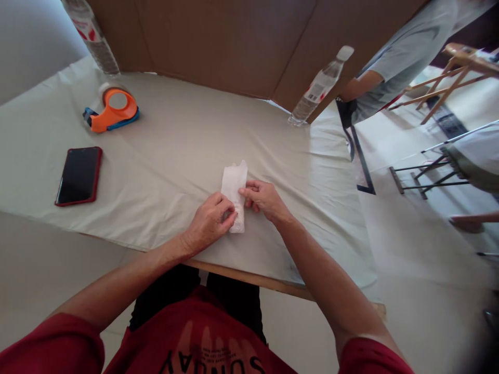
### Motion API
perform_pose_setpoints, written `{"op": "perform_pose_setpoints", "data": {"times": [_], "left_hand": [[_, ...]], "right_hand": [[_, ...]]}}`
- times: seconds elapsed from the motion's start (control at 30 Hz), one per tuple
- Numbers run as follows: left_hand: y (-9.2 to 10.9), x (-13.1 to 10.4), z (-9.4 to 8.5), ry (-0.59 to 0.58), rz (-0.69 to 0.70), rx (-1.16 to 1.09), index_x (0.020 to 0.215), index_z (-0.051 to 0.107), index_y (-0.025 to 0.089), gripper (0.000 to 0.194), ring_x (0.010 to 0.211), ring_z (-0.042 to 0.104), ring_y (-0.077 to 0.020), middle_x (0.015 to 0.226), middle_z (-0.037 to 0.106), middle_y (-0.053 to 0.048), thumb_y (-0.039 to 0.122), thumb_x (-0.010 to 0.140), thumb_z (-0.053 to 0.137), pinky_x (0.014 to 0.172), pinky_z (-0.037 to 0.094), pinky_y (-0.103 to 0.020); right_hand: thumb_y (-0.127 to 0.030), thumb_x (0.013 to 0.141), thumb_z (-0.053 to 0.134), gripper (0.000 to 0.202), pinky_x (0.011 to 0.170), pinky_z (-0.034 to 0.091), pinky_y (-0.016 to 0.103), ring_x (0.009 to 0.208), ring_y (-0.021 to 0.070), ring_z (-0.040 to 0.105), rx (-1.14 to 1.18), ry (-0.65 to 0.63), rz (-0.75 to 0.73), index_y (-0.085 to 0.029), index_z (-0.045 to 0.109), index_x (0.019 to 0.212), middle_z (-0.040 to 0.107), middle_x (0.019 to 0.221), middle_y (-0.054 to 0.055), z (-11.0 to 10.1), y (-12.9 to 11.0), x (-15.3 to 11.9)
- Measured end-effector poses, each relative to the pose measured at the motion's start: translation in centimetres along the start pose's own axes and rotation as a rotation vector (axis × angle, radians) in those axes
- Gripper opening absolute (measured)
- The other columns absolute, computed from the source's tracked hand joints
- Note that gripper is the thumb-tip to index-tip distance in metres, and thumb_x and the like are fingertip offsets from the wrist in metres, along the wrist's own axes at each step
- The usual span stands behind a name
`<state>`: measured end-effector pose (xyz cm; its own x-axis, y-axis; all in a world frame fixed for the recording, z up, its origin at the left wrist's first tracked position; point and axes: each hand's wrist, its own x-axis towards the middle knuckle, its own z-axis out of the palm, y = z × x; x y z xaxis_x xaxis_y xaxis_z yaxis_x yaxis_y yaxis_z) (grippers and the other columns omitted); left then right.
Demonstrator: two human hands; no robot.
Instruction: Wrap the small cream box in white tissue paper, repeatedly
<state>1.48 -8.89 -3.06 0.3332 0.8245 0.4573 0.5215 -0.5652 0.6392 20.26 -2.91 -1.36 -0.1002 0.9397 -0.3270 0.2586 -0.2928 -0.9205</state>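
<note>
Head view: where's the white tissue [234, 179]?

On the table [187, 130], near its front edge, between the left hand [212, 217] and the right hand [265, 199].

Gripping it?

Both touch it with curled fingers, the left lower down, the right at the side edge; I can't tell whether either pinches it.

Handling?

Probably light, limp, easily torn: best held gently by its edges.

Hidden?

Its underside; the left fingers cover part. One water bottle [94, 42] is cut off up top.

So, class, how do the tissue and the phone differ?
The tissue has an uneven far edge; the phone has straight sides. The tissue is white, the phone's screen dark. Left hand and right hand are at the tissue; the phone lies apart. Both lie on cloth.
</note>
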Motion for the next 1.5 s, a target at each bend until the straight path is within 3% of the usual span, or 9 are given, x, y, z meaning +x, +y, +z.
{"op": "perform_pose_setpoints", "data": {"times": [0.17,0.33,0.57,0.77,0.9,1.07,1.17,1.3,1.5], "left_hand": [[0.2,0.1,-0.1,0.013,0.062,0.089,0.089,0.064,0.018,0.006,0.086,0.060,-0.0195,0.092,0.063,-0.007,0.016,0.091,0.059,0.075,0.054,-0.031],[0.8,0.8,-0.9,-0.086,0.139,0.288,0.110,0.068,0.016,0.021,0.102,0.060,-0.0268,0.131,0.064,-0.014,0.017,0.092,0.057,0.089,0.053,-0.043],[0.3,1.1,-1.2,-0.213,0.055,0.245,0.107,0.071,0.016,0.022,0.095,0.061,-0.0261,0.109,0.074,-0.010,0.024,0.095,0.055,0.089,0.052,-0.043],[0.0,0.5,-0.6,-0.149,0.013,0.173,0.112,0.070,0.015,0.025,0.099,0.061,-0.0272,0.111,0.072,-0.011,0.025,0.095,0.055,0.089,0.053,-0.043],[0.0,-0.1,-0.2,-0.041,-0.099,0.139,0.116,0.065,0.016,0.028,0.103,0.062,-0.0269,0.113,0.067,-0.012,0.027,0.090,0.061,0.092,0.053,-0.043],[-0.4,-0.6,0.2,0.100,-0.253,0.060,0.127,0.052,0.015,0.052,0.110,0.061,-0.0282,0.116,0.063,-0.014,0.033,0.082,0.071,0.096,0.052,-0.045],[-0.8,-0.4,0.3,0.068,-0.259,-0.009,0.137,0.045,0.016,0.064,0.118,0.059,-0.0293,0.125,0.061,-0.015,0.034,0.081,0.071,0.101,0.050,-0.046],[-0.6,0.1,0.0,-0.017,-0.252,-0.148,0.132,0.051,0.019,0.048,0.118,0.060,-0.0258,0.128,0.063,-0.013,0.030,0.087,0.063,0.101,0.048,-0.041],[0.3,0.5,-0.6,-0.098,-0.385,-0.170,0.098,0.058,0.021,0.019,0.078,0.061,-0.0173,0.094,0.068,-0.002,0.033,0.086,0.066,0.072,0.050,-0.030]], "right_hand": [[-0.041,0.067,0.076,0.030,0.040,0.027,0.022,0.042,0.0079,0.039,-0.047,-0.048,-0.008,-0.017,0.064,0.080,0.049,0.048,-0.007,0.4,-0.5,1.2],[-0.045,0.063,0.076,0.033,0.050,0.032,0.024,0.055,0.0097,0.043,-0.077,-0.069,-0.063,-0.017,0.063,0.075,0.051,0.060,-0.005,0.5,-0.2,2.1],[-0.041,0.065,0.072,0.028,0.061,0.041,0.027,0.067,0.0141,0.051,-0.025,-0.056,-0.156,-0.017,0.070,0.079,0.064,0.073,0.000,0.6,-0.1,2.0],[-0.042,0.067,0.073,0.026,0.069,0.047,0.031,0.071,0.0164,0.057,0.147,-0.037,-0.181,-0.019,0.074,0.077,0.070,0.077,0.001,1.0,0.3,1.2],[-0.040,0.072,0.073,0.023,0.075,0.048,0.032,0.076,0.0166,0.060,0.201,-0.021,-0.259,-0.020,0.077,0.082,0.072,0.083,0.001,1.2,0.5,0.3],[-0.036,0.076,0.072,0.019,0.080,0.050,0.032,0.082,0.0168,0.063,0.232,-0.077,-0.338,-0.022,0.078,0.087,0.073,0.086,0.001,1.2,0.5,-1.5],[-0.039,0.082,0.071,0.020,0.079,0.051,0.032,0.082,0.0167,0.064,0.188,-0.138,-0.364,-0.022,0.079,0.090,0.072,0.085,0.001,1.2,0.7,-2.7],[-0.042,0.088,0.070,0.022,0.088,0.053,0.034,0.089,0.0186,0.068,0.119,-0.158,-0.418,-0.025,0.081,0.097,0.076,0.092,0.002,1.2,1.1,-4.2],[-0.050,0.091,0.068,0.024,0.111,0.046,0.042,0.120,0.0229,0.066,0.058,-0.123,-0.509,-0.032,0.082,0.101,0.075,0.121,0.004,1.2,2.0,-5.6]]}}
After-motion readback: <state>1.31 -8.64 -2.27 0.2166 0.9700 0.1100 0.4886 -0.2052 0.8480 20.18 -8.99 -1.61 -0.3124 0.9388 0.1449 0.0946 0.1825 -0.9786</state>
